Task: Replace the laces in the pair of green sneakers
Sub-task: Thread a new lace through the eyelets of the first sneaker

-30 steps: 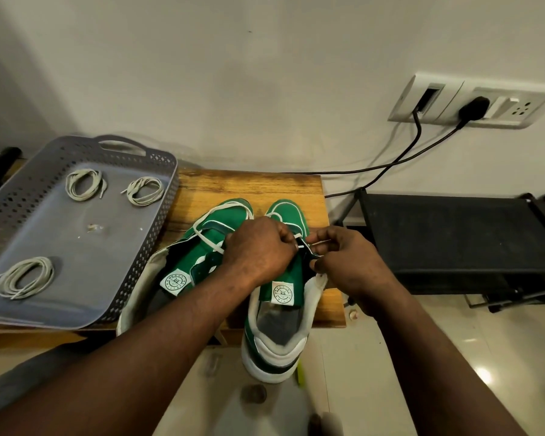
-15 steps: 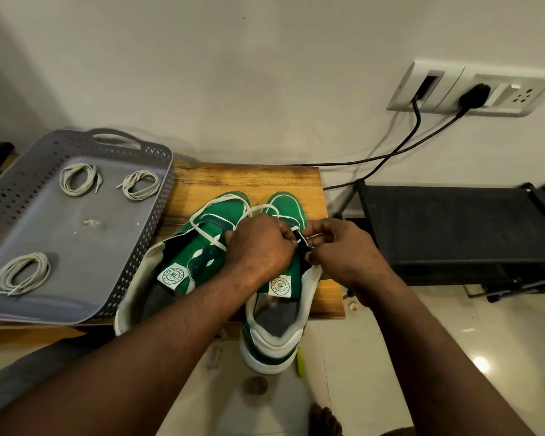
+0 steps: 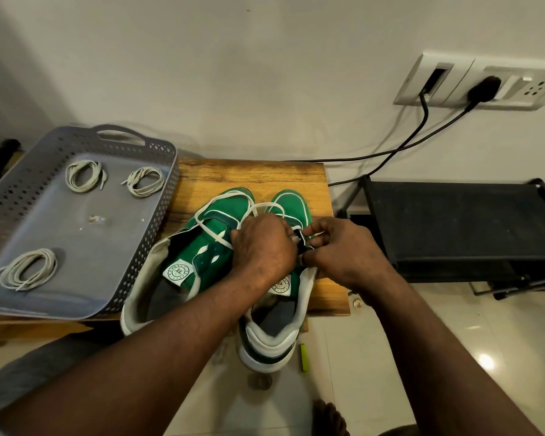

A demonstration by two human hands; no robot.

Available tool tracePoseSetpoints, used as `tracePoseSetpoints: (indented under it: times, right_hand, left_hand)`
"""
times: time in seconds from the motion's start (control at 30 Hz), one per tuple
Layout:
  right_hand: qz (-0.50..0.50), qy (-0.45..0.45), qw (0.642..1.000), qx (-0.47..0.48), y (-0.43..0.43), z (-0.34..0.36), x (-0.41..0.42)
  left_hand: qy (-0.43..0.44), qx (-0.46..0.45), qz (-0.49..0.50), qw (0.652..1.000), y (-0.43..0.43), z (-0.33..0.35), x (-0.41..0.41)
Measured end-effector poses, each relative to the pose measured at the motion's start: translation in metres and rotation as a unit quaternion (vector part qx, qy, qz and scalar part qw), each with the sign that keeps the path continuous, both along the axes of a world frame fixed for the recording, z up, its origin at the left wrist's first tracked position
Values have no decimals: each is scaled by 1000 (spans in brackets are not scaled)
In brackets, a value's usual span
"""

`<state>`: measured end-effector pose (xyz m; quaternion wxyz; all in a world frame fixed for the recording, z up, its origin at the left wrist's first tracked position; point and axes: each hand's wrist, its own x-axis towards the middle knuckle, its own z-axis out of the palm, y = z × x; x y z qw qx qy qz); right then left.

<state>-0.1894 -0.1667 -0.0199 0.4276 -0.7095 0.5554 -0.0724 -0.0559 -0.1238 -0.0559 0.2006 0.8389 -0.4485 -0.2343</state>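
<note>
Two green sneakers with white soles stand side by side on a small wooden table (image 3: 252,176), toes toward the wall. The left sneaker (image 3: 202,247) has a loose white lace (image 3: 211,229) lying over its front. Both hands meet over the lacing area of the right sneaker (image 3: 291,202). My left hand (image 3: 261,247) is curled on that shoe's lace. My right hand (image 3: 340,250) pinches the dark eyelet flap at the shoe's right side. The eyelets under the hands are hidden.
A grey perforated tray (image 3: 19,215) at the left holds three coiled pale laces (image 3: 84,176). A black rack (image 3: 453,225) stands to the right. Two black cables (image 3: 400,149) run from a wall socket (image 3: 482,83). A yellow-green object (image 3: 304,357) lies on the tiled floor.
The white lace has been drawn out into a loop across both toes. My hands have moved closer together over the right sneaker. The camera view has shifted slightly.
</note>
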Motion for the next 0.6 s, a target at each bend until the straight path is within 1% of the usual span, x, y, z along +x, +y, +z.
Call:
tracePoseSetpoints:
  times: [0.1, 0.23, 0.3, 0.47, 0.6]
  right_hand:
    - [1, 5, 1000, -7, 0, -1, 0]
    - [13, 14, 1000, -20, 0, -3, 2]
    - [16, 15, 1000, -22, 0, -3, 2]
    - [9, 1, 1000, -1, -1, -3, 0]
    - [-11, -16, 1000, 24, -2, 0, -1]
  left_hand:
    - [26, -14, 13, 999, 0, 0, 1]
    - [-25, 1, -26, 999, 1, 4, 0]
    - [-21, 2, -27, 999, 2, 6, 0]
    - [-19, 22, -40, 999, 1, 10, 0]
    - [3, 52, -71, 996, -2, 15, 6]
